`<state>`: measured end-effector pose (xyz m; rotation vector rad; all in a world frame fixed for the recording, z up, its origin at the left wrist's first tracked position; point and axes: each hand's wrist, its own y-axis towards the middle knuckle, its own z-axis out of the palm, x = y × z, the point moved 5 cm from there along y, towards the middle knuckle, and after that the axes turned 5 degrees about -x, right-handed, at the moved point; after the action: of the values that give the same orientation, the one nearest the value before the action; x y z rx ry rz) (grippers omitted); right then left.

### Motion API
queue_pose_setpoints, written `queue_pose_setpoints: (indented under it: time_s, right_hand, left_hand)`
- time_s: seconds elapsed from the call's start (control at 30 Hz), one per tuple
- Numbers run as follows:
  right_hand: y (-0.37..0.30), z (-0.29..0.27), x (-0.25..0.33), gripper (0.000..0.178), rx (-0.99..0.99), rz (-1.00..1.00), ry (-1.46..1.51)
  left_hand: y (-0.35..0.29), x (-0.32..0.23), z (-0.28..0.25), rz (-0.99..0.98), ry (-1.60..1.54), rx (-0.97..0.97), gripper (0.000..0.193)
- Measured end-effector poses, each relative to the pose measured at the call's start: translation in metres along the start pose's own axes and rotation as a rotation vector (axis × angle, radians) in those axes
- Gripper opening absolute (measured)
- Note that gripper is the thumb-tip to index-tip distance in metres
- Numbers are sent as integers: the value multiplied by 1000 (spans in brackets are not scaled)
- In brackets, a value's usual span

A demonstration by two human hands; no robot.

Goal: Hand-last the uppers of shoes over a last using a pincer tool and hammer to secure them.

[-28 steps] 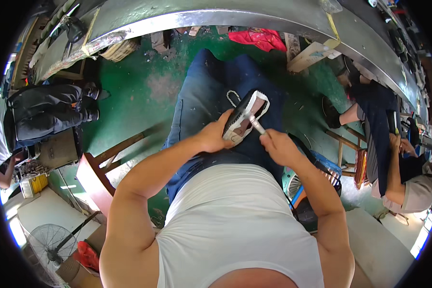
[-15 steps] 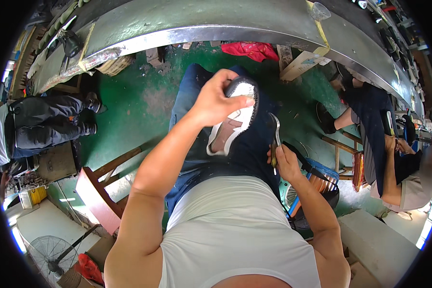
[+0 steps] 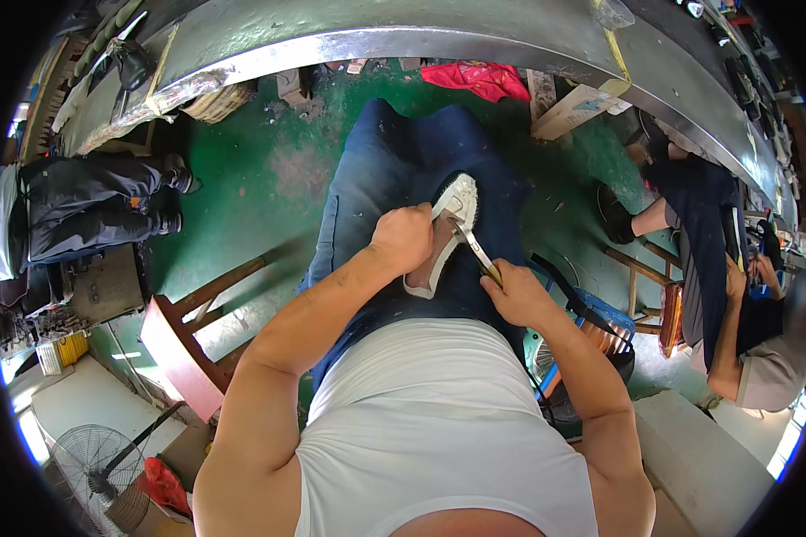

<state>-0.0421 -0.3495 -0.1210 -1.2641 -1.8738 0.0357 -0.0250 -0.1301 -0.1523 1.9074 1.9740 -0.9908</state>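
A shoe with a whitish toe, a brownish middle and a dark stitched-looking edge lies over my thighs, toe pointing away from me. My left hand is closed on the shoe's left side near its middle. In my right hand is a curved metal hand tool with a yellowish handle. Its metal tip meets the brownish part of the shoe, just right of my left fingers. The tip's exact shape is hard to make out.
A long metal-edged workbench curves across the far side. Red cloth lies on the green floor beneath it. A wooden stool stands at left, a fan at lower left. Other people sit to the left and right.
The shoe has come down and nearer to my lap, and my left hand has shifted from its toe to its side. My right hand has brought the tool onto the shoe.
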Motion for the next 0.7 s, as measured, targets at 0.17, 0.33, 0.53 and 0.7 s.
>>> queue_pose_setpoints:
  time_s: [0.17,0.33,0.53,0.7]
  right_hand:
    - [2,9,-6,27,-69,-11,-56]
    - [1,-5,-3,26,125,-40,43]
    - [9,-20,-2,25,400,233,503]
    - [26,-55,21,21,608,354,328]
  left_hand:
    - [-7,37,7,-293,-713,-104,27]
    - [-21,2,-9,37,-235,-357,22]
    - [-29,-28,-4,286,32,-510,24]
    - [-31,-43,-8,288,69,-469,24]
